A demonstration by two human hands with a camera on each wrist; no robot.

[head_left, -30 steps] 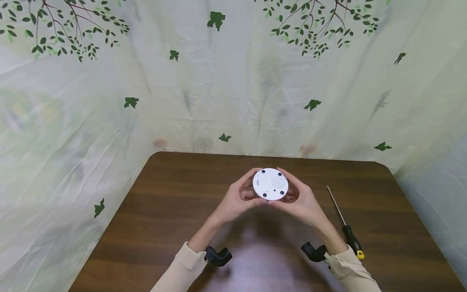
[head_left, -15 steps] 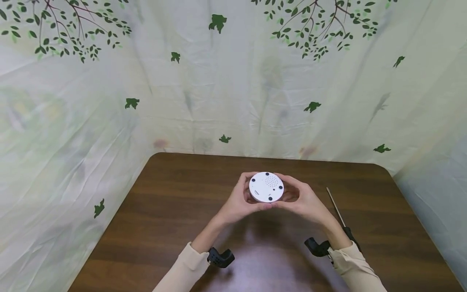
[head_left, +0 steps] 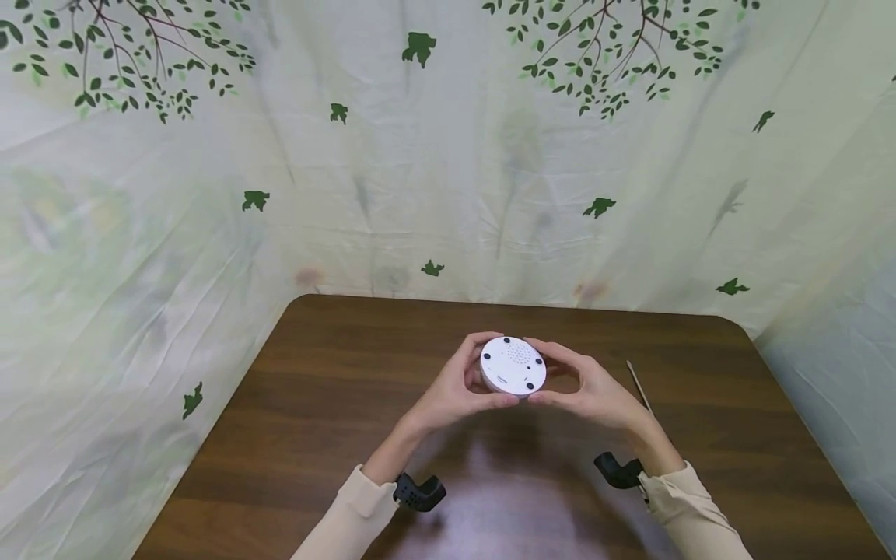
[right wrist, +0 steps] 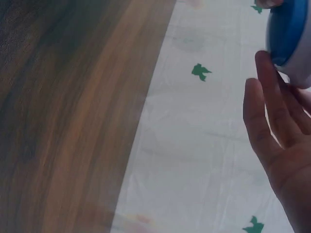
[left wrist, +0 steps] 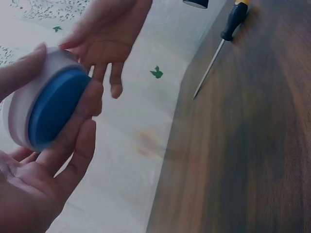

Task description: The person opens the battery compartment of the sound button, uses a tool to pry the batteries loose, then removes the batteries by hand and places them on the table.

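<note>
A round white device (head_left: 513, 369) with dark feet and a patch of small holes is held up in front of me, its white base towards the head camera. Its other side carries a blue domed part (left wrist: 57, 109). My left hand (head_left: 448, 389) grips it by the left edge, thumb below and fingers curled behind onto the blue part. From the opposite edge my right hand (head_left: 595, 393) pinches the rim between thumb and forefinger. In the left wrist view the right hand's other fingers hang loose past the device.
On the brown wooden table (head_left: 336, 435) a screwdriver (left wrist: 234, 24) with a black and yellow handle lies to the right. My right forearm hides its handle in the head view. A leaf-patterned curtain (head_left: 448, 171) surrounds the table's back and sides.
The device has turned counterclockwise as seen from the head, its hole patch going from the right to the top. Both hands have come slightly lower, and my right forearm now covers the screwdriver's handle.
</note>
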